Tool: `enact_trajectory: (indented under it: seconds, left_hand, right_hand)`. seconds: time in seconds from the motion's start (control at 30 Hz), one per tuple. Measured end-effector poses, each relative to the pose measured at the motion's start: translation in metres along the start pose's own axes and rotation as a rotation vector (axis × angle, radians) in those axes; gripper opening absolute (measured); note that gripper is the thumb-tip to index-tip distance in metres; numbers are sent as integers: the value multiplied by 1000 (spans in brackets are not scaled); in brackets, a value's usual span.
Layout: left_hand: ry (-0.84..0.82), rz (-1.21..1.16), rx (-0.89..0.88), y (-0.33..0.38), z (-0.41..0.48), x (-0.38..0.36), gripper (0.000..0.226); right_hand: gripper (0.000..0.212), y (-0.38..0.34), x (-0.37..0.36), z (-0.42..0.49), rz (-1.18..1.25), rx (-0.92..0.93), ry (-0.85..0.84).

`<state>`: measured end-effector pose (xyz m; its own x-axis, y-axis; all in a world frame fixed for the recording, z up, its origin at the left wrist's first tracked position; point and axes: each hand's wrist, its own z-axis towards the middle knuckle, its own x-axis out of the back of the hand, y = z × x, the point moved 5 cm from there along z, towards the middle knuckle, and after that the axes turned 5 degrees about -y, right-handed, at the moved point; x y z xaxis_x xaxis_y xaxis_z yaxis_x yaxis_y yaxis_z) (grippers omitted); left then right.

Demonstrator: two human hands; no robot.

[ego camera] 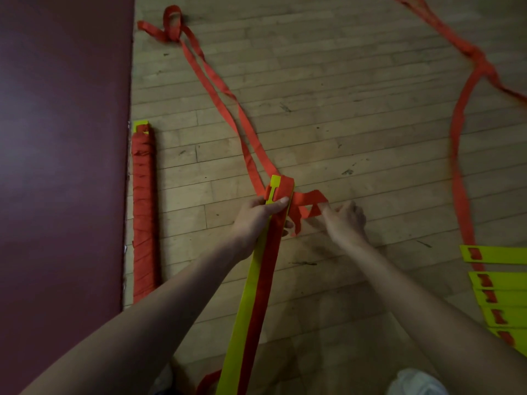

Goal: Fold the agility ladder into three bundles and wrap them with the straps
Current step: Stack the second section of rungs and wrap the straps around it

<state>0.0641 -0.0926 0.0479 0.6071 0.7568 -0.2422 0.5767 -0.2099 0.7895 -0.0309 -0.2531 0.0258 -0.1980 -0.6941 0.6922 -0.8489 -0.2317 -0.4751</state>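
Floorboards (342,124) of pale wood take up most of the view, and well off to the left of the left hand (256,218) lies a broad maroon mat (62,166), its edge running straight along the wood. Out beyond both hands, a doubled red strap (225,101) trails away across the floor to a tangle at its far end. A second red strap (459,155) loops down well to the right of the right hand (346,220) and meets a fan of loose yellow rungs (502,297) lying beside the right forearm. Left of the left arm, there's the wrapped bundle (144,212), wound in red almost end to end, one yellow tip poking out, lying right against the mat's edge. In the middle is the unwrapped bundle (253,303): long yellow rungs with a red band along them, rising from the bottom edge into the left hand. That hand grips it near its far end, thumb pressed across the top, fingers curled underneath. Just to its right, the right hand pinches a twisted loop of the doubled strap, which comes over the bundle's tip. Below the right arm, a pale shoe (416,383) peeks in.
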Motion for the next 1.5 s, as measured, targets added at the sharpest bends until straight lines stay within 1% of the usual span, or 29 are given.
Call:
enact_trajectory:
  seconds: [0.03, 0.1, 0.2, 0.23, 0.3, 0.37, 0.43, 0.5, 0.6, 0.67, 0.73, 0.77, 0.8, 0.83, 0.87, 0.9, 0.97, 1.0, 1.03, 1.07, 1.13, 1.2, 1.23, 1.27, 1.3, 1.33, 1.4, 1.43, 1.5]
  left_hand:
    - [0, 6, -1, 1, 0, -1, 23]
    - [-3, 9, -1, 1, -1, -3, 26]
    - [-19, 16, -10, 2, -1, -4, 21]
    - [-23, 17, -13, 2, -1, -4, 19]
    - [-31, 14, -15, 3, -1, -3, 17]
    - [-32, 6, -18, 3, -2, -1, 16]
    - [-23, 14, -36, 3, -2, 0, 18]
    - [-5, 53, -76, 1, -2, 2, 20]
    - [19, 158, -126, -3, -1, 3, 21]
    - [-11, 218, -136, -5, -2, -2, 25]
    - [-59, 218, -123, -5, -4, -7, 25]
    - [-89, 206, -117, -5, -5, -9, 30]
    - [-122, 203, -117, -5, -6, -10, 40]
    - [-158, 216, -121, -4, -7, -12, 49]
    - [-183, 225, -133, -5, -8, -14, 51]
    - [-188, 217, -154, -5, -9, -15, 46]
    - [-152, 164, -168, -5, -12, -17, 28]
    - [-145, 152, -177, -5, -13, -18, 20]
    - [-159, 144, -183, -5, -14, -20, 17]
    - [-183, 140, -181, -5, -15, -23, 21]
    - [-205, 140, -176, -5, -13, -27, 30]
    - [-158, 126, -174, -5, -11, -24, 29]
    - [-121, 99, -152, -5, -10, -23, 30]
    - [-82, 57, -112, -7, -9, -20, 35]
    - [-43, 13, -70, -10, -7, -16, 41]
    - [-19, -24, -41, -13, -6, -13, 44]
    - [-11, -77, -30, -14, -6, -12, 43]
    - [-3, -88, -32, -13, -6, -13, 42]
    - [24, -99, -47, -12, -6, -14, 38]
  right_hand:
    - [63, 1, 3, 1, 46, -4, 13]
    - [53, 0, 1, -1, 128, 19, -66]
    - [20, -11, -14, -12, 371, 208, -214]
    - [18, -14, -17, -16, 436, 263, -243]
    - [21, -19, -19, -24, 601, 335, -335]
    - [19, -24, -15, -30, 679, 365, -417]
    - [10, -25, -12, -33, 600, 411, -473]
    - [8, -27, -9, -36, 493, 484, -468]
    - [9, -30, -3, -39, 421, 526, -373]
    - [9, -38, 2, -43, 398, 584, -334]
    - [15, -52, 7, -50, 311, 684, -319]
    - [18, -60, 10, -55, 241, 745, -305]
    - [17, -67, 13, -59, 168, 803, -285]
    - [12, -74, 14, -62, 90, 855, -260]
    - [8, -79, 13, -63, 16, 899, -245]
    - [6, -85, 11, -65, -49, 937, -247]
    - [11, -91, 6, -65, -126, 996, -278]
    - [13, -93, 6, -64, -99, 1000, -294]
    - [17, -94, 7, -62, -25, 975, -312]
    - [21, -93, 9, -58, 66, 953, -302]
    - [23, -87, 16, -51, 276, 919, -170]
    - [15, -74, 19, -38, 540, 821, -44]
    - [14, -67, 21, -32, 622, 770, 4]
    - [15, -61, 24, -25, 635, 729, 30]
    - [16, -56, 26, -19, 608, 692, -6]
    - [19, -52, 23, -14, 572, 649, -113]
    - [23, -46, 12, -12, 523, 573, -392]
    - [21, -44, 7, -13, 526, 559, -466]
    - [19, -43, 4, -12, 568, 564, -479]
